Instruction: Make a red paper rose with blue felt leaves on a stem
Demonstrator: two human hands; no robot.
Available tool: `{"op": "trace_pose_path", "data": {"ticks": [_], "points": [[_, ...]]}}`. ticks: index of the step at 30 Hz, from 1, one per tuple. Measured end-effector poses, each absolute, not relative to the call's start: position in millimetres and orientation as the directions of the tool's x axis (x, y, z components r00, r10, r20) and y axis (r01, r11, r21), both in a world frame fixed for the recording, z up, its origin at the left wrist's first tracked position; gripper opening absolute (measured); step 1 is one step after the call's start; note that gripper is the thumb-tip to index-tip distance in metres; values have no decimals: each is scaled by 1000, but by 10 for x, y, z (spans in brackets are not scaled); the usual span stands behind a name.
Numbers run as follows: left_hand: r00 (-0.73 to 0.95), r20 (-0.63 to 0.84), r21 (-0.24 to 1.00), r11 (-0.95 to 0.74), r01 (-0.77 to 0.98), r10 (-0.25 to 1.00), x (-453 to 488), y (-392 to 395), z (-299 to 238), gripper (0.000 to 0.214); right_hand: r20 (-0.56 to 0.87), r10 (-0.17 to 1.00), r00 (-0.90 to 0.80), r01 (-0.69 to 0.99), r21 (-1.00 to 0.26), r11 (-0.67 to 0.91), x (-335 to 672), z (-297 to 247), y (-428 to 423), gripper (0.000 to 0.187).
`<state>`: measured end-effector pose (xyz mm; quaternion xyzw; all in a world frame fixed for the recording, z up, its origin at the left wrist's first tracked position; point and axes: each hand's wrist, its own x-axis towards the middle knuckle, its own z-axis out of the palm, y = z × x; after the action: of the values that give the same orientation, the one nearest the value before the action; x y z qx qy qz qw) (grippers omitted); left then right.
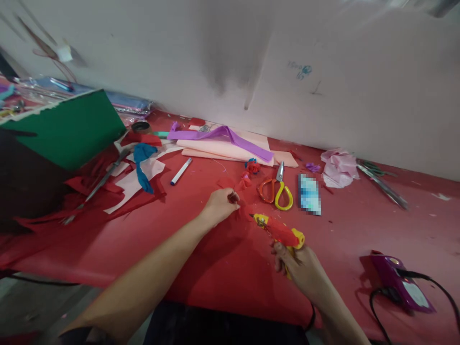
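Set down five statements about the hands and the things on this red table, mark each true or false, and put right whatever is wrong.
1. The right hand holds a red and yellow glue gun. True.
2. The scissors have one orange and one yellow handle loop. True.
3. The left hand grips the scissors. False: they lie on the table, with neither hand touching them.
4. The purple strip lies underneath the peach sheets. False: the purple strip lies on top of them.
5. The white pen lies left of the scissors in the picture. True.
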<state>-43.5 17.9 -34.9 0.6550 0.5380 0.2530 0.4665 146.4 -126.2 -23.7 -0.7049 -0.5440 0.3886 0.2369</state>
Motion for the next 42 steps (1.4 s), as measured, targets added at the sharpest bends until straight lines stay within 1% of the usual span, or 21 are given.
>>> {"op": "trace_pose_path", "data": {"ticks": [4, 9, 12, 15, 18, 21, 24, 29, 31, 35, 42], "points": [[320, -144, 843, -54, 535, 936, -451, 184, -350, 10, -278, 954, 108, 581, -761, -288, 1444, -262, -1250, 57], [354, -178, 858, -31, 513, 918, -460, 157, -316, 20, -256, 954, 155, 568, -767, -298, 1446, -283, -1234, 57], [353, -158, 836, -65, 545, 922, -463, 163, -304, 16, -265, 950, 164, 590, -746, -310, 1425, -283, -1216, 56], [351, -142, 807, -97, 582, 925, -472, 182, -308, 16, -269, 950, 159, 570, -760, -311, 1395, -270, -1196, 56], [358, -166, 816, -76, 573, 919, -473, 196, -329, 23, -214, 963, 167, 509, -818, -270, 1352, -219, -1159, 49], [376, -181, 840, -56, 540, 909, -463, 202, -362, 29, -152, 973, 171, 499, -838, -219, 1299, -163, -1109, 47], [380, -191, 862, -31, 506, 905, -457, 195, -378, 29, -107, 978, 178, 551, -812, -189, 1245, -148, -1062, 47], [390, -220, 885, 15, 465, 894, -463, 166, -357, 28, -5, 983, 181, 658, -742, -125, 1172, -144, -998, 42], [393, -220, 894, 24, 448, 893, -462, 157, -352, 27, 16, 982, 190, 682, -721, -120, 1160, -136, -977, 43], [377, -206, 899, 23, 437, 903, -456, 146, -352, 27, 3, 978, 210, 702, -696, -149, 1169, -152, -952, 49], [374, -216, 899, 35, 436, 902, -458, 150, -337, 25, -13, 975, 222, 691, -704, -167, 1164, -193, -968, 48]]}}
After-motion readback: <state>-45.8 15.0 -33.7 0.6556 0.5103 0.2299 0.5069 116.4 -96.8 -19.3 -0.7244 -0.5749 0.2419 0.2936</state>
